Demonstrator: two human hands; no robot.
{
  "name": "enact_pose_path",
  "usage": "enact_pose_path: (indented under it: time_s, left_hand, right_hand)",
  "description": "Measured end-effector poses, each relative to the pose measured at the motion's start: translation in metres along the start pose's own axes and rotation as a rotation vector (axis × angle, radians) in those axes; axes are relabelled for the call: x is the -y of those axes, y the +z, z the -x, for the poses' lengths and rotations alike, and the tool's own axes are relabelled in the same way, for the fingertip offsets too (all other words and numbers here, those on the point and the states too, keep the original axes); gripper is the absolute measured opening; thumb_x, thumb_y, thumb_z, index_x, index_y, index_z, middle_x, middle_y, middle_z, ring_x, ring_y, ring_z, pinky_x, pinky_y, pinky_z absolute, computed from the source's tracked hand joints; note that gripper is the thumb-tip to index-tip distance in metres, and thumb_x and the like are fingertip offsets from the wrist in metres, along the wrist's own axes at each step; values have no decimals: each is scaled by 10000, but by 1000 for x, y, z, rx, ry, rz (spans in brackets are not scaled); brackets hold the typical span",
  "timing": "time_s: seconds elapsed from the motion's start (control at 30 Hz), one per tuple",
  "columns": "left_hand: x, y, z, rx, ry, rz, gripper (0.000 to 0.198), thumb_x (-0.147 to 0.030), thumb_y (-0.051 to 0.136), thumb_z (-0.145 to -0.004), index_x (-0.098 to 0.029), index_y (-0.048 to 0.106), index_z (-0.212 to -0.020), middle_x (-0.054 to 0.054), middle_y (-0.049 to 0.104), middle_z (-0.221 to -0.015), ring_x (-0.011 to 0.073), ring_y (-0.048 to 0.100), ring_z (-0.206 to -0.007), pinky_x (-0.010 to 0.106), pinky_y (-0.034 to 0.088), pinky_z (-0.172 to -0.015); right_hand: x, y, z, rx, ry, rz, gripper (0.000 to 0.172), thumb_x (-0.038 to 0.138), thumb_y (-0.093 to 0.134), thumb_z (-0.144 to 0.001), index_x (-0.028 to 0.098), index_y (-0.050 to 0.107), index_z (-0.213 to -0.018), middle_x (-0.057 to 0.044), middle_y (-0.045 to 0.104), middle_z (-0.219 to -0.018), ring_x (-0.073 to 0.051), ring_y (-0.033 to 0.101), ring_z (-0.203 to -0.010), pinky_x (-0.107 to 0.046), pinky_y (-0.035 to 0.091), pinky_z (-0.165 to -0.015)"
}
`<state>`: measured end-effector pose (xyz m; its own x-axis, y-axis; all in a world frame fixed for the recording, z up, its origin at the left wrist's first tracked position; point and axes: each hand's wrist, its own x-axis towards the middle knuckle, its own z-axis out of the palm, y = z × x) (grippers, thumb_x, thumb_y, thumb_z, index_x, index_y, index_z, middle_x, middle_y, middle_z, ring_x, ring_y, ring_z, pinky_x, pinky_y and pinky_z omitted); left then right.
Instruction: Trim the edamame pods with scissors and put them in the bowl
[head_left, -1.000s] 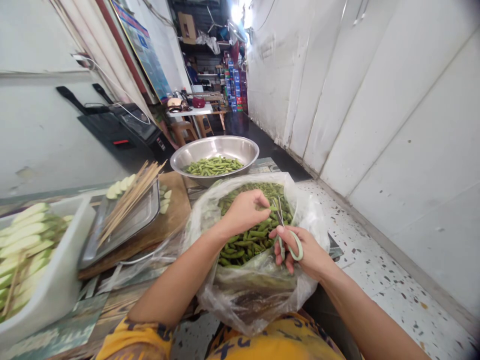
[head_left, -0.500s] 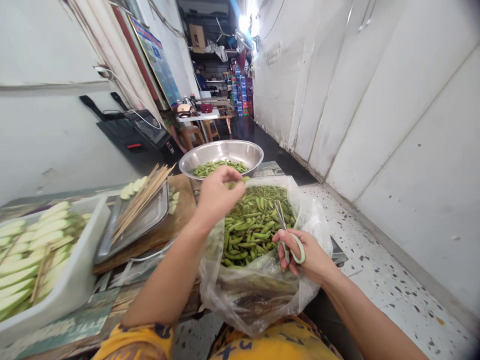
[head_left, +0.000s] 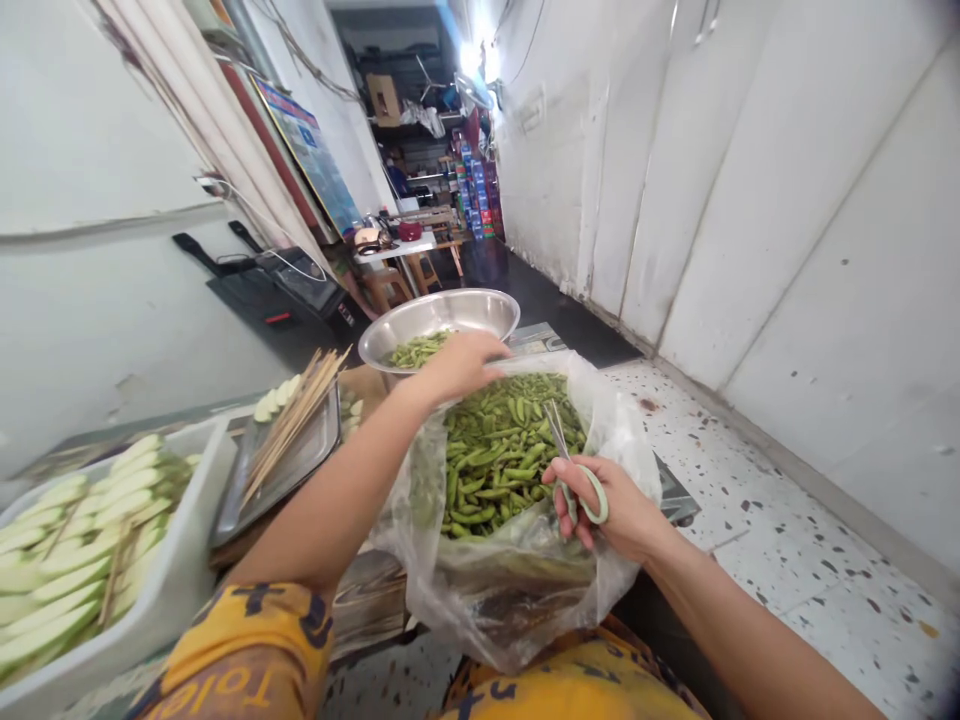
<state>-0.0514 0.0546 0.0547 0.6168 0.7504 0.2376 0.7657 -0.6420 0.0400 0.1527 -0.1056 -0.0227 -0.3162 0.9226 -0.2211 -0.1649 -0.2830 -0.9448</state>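
My right hand (head_left: 600,505) grips a pair of scissors (head_left: 596,492) with pale green handles. Their narrow blades point up and away over the pods, tips slightly parted. Below them, a clear plastic bag (head_left: 480,600) stands wide-mouthed, filled with green soybean pods (head_left: 495,455). My left hand (head_left: 466,362) is at the bag's far left rim, close to the steel bowl, with fingers stretched to the right. No pod shows in it, and whether it touches the plastic is unclear. More pods lie inside the shiny steel bowl (head_left: 495,308), partly hidden behind my left hand.
On the left, a white tub (head_left: 184,520) holds sliced pale-green vegetable pieces on sticks. Beside it, bundled wooden skewers (head_left: 292,425) rest across a metal tray (head_left: 326,430). A white wall (head_left: 735,200) runs along the right above speckled floor (head_left: 780,540).
My left hand has moved slightly right and down from the bowl's near edge toward the bag rim, and the pod it pinched is out of sight. The right hand keeps the scissors nearly still.
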Motion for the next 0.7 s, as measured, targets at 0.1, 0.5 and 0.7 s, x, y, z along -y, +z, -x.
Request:
enact_pose_path:
  time_s: [0.1, 0.5, 0.7]
  left_hand:
    - [-25, 31, 8, 288, 264, 63, 336, -156, 586, -767, -205, 668, -1090, 53, 662, -1129, 184, 586, -1053, 287, 409, -965]
    - [-37, 35, 43, 65, -42, 423, 317, -368, 475, -898, -163, 663, -746, 20, 650, -682, 136, 574, -652, 240, 407, -670]
    - [-68, 23, 59, 129, -115, 663, 360, -371, 505, -867, -150, 561, -588, -36, 483, -505, 86, 419, -492, 209, 324, -529]
  right_hand:
    - [-1, -1, -1, 15, 0, -10, 466, 587, 642, -751, 131, 569, -816, 29, 544, -525, -94, 529, -390, -137, 341, -262]
    - [-4, 0, -4, 26, -1, 21, 459, 598, 629, -755, 147, 549, -777, 23, 562, -546, -94, 532, -400, -145, 330, -253]
    - [3, 4, -1, 35, 12, 130, 413, 550, 656, -756, 154, 537, -756, 27, 564, -553, -80, 510, -375, -145, 335, -258]
